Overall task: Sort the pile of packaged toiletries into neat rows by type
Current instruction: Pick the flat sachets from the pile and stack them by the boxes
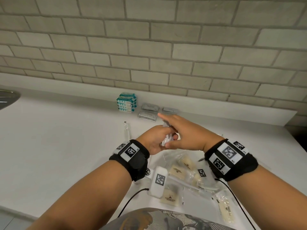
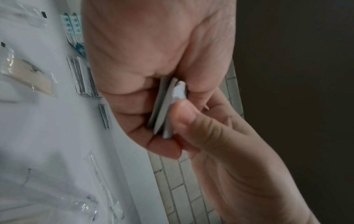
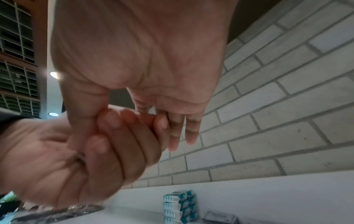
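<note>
Above the white counter [image 1: 66,146], my left hand [image 1: 157,140] grips a small stack of flat grey-white sachets [image 1: 168,138] upright in curled fingers. My right hand [image 1: 176,130] pinches the same sachets [image 2: 166,109], thumb on the near end and fingers stretched over the far end. At the back stand a stack of teal wipe packs [image 1: 126,102], two piles of grey sachets [image 1: 148,112] and one more pile [image 1: 169,110]. Below my wrists lies a loose heap of wrapped soap bars [image 1: 177,170] and clear-wrapped items. A wrapped toothbrush [image 1: 127,130] lies to the left.
A brick wall [image 1: 166,55] backs the counter. A sink rim [image 1: 8,98] shows at the far left. The counter ends at a dark drop [image 1: 297,133] on the right. Another wrapped soap [image 1: 226,211] lies near the front right edge.
</note>
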{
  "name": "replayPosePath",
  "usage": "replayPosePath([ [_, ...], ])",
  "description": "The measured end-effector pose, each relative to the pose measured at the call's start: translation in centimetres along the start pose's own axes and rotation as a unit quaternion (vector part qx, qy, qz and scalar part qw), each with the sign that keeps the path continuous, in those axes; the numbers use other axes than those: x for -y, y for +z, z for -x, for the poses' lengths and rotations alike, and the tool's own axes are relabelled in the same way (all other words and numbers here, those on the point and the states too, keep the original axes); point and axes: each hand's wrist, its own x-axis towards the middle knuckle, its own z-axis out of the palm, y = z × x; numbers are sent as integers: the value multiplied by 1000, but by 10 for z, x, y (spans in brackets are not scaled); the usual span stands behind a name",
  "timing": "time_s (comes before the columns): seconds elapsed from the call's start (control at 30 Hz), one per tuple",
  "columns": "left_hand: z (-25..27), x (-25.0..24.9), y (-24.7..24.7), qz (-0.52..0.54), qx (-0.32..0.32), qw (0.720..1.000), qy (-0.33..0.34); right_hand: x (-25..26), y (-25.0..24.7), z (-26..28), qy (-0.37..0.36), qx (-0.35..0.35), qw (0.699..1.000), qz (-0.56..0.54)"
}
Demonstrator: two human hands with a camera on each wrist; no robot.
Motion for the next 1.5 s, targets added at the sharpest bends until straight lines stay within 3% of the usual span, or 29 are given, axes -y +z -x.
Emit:
replayPosePath([
  [0.17, 0, -2, -1, -6, -32, 999, 1, 7, 13, -7, -7, -56, 995, 77],
  [0.37, 2, -4, -4, 37, 17, 999, 9, 8, 14, -3, -21, -38, 996, 75],
  [0.7, 0, -6, -5, 70, 0, 997, 27, 6, 16, -8, -23, -61, 995, 77],
  [0.8, -9, -5, -10, 141, -51, 985, 81, 0, 14, -9, 33, -56, 997, -35],
  [0.9, -23, -3, -21, 191, -115, 962, 160, -9, 12, -14, 138, -72, 972, -178],
  [0.97, -33, 2, -25, 196, -109, 958, 179, -17, 16, -20, 179, -49, 949, -255],
  [1.1, -53, 19, -23, 176, -33, 970, 162, -33, 32, -37, 169, -7, 880, -443],
  [1.2, -76, 30, -34, 102, -28, 985, 136, -52, 37, -49, 195, -5, 858, -475],
  [1.33, -107, 20, -56, -75, -97, 989, 87, -94, 33, -72, 274, 24, 898, -344],
  [1.4, -122, 8, -66, -214, -100, 968, 83, -113, 30, -86, 301, 59, 909, -282],
  [1.5, -149, -13, -76, -443, -76, 886, 116, -133, 25, -115, 321, 83, 917, -221],
])
